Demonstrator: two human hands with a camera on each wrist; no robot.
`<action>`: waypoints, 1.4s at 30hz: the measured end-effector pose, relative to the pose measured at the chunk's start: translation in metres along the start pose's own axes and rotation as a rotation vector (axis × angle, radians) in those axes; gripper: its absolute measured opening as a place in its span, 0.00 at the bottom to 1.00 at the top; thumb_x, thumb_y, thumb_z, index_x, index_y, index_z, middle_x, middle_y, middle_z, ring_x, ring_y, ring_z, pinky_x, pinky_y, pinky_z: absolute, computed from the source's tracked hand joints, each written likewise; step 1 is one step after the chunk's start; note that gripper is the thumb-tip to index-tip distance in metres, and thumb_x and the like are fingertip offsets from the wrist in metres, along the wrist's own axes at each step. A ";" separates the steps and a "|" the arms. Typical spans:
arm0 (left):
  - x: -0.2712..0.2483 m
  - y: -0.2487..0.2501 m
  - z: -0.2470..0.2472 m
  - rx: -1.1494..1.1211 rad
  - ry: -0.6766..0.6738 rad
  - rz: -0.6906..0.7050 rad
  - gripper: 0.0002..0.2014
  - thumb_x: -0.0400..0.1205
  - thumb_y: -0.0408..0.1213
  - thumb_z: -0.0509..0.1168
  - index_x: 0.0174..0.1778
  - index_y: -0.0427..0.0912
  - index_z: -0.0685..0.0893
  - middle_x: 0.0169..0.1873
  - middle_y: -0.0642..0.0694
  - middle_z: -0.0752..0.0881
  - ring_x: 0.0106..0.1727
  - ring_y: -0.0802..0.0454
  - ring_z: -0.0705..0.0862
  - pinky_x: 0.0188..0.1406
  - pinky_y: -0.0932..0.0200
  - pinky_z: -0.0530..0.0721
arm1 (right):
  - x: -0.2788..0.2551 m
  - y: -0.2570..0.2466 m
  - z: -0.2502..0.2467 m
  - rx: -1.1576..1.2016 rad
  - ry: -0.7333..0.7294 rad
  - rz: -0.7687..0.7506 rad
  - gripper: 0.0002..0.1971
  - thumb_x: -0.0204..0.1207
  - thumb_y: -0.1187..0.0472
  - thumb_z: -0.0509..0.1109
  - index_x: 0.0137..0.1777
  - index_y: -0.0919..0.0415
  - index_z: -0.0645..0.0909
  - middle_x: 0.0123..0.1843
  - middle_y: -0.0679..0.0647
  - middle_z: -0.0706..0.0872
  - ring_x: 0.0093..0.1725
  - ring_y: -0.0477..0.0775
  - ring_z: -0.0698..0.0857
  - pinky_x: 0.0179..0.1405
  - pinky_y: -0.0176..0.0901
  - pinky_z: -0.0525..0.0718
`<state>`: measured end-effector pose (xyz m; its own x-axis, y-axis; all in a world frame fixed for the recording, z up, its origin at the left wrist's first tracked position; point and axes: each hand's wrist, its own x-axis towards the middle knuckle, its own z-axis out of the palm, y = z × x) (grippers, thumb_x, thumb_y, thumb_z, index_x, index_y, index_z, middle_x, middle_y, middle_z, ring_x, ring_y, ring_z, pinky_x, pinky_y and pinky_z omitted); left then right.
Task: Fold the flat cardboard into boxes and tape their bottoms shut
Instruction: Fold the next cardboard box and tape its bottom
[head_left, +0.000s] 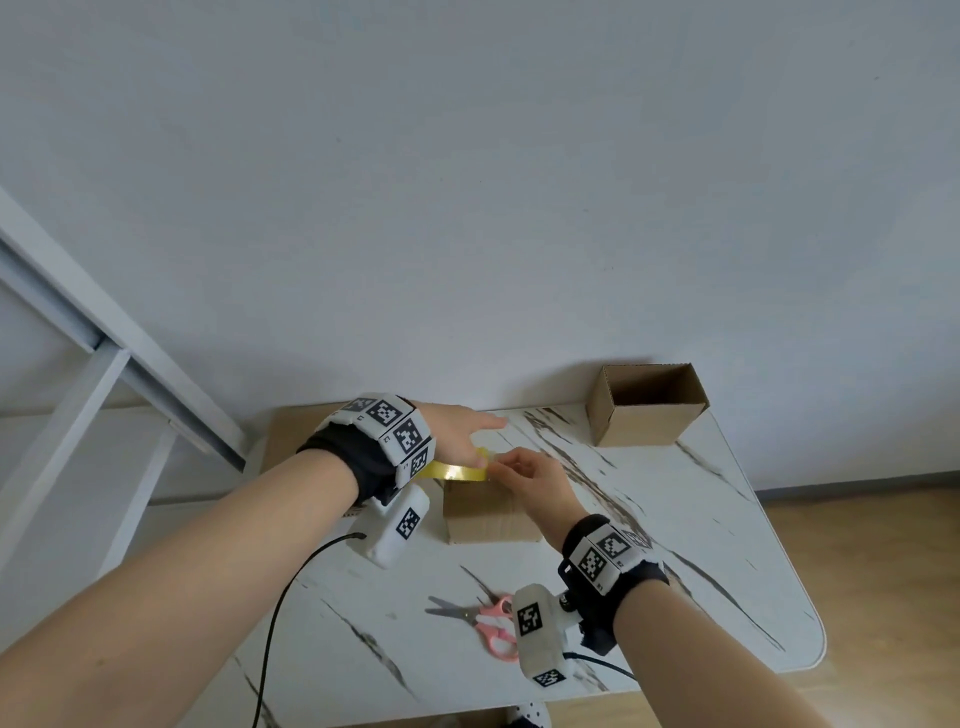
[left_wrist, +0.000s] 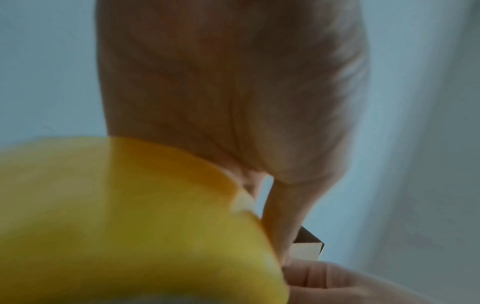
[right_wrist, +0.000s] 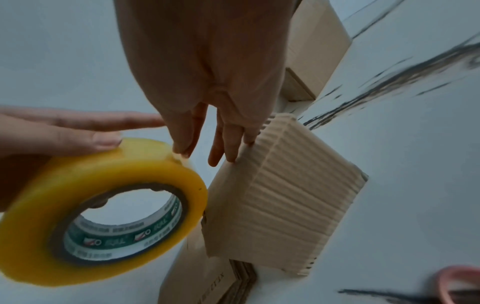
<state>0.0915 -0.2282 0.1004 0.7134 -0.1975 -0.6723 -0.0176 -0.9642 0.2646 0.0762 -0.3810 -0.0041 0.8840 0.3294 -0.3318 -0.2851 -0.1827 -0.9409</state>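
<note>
My left hand (head_left: 464, 435) holds a yellow tape roll (head_left: 457, 471) above the table, thumb on its outer face and forefinger stretched forward. In the right wrist view the tape roll (right_wrist: 103, 205) fills the lower left, with the left hand (right_wrist: 64, 131) on top of it. My right hand (head_left: 501, 464) pinches the tape's loose end at the roll's edge, thumb and forefinger (right_wrist: 182, 149) together. Its other fingers touch a folded cardboard box (right_wrist: 285, 195) standing just below. That box (head_left: 488, 514) sits between my wrists. In the left wrist view the roll (left_wrist: 130, 216) is a yellow blur.
An open-topped cardboard box (head_left: 647, 405) stands at the table's back right corner against the wall. Flat cardboard (head_left: 288, 431) lies stacked at the back left under my left arm. Pink-handled scissors (head_left: 488, 618) lie near the marble table's (head_left: 727, 545) front edge. A cable trails from my left wrist.
</note>
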 end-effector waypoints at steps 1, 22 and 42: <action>0.002 0.000 0.000 -0.048 0.045 0.009 0.33 0.83 0.49 0.62 0.82 0.49 0.55 0.76 0.44 0.70 0.73 0.47 0.72 0.70 0.57 0.69 | 0.000 0.001 0.000 0.010 0.016 0.014 0.06 0.77 0.61 0.71 0.43 0.64 0.82 0.40 0.57 0.85 0.39 0.49 0.80 0.41 0.36 0.76; 0.012 -0.035 0.015 -0.422 0.283 0.099 0.32 0.57 0.73 0.62 0.18 0.45 0.62 0.18 0.53 0.58 0.21 0.56 0.59 0.24 0.62 0.56 | 0.016 0.017 -0.015 0.261 0.156 0.153 0.04 0.84 0.67 0.59 0.47 0.65 0.71 0.42 0.59 0.82 0.40 0.47 0.83 0.32 0.26 0.81; -0.012 -0.070 0.013 -0.538 0.201 0.041 0.33 0.60 0.68 0.63 0.36 0.36 0.79 0.34 0.43 0.76 0.36 0.50 0.74 0.40 0.56 0.69 | 0.023 0.020 -0.018 0.476 0.193 0.224 0.09 0.84 0.68 0.53 0.52 0.70 0.75 0.54 0.66 0.84 0.50 0.60 0.89 0.57 0.45 0.84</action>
<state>0.0749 -0.1602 0.0805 0.8398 -0.1444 -0.5233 0.2733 -0.7203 0.6375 0.0969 -0.3937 -0.0296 0.8215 0.1473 -0.5509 -0.5702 0.2246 -0.7902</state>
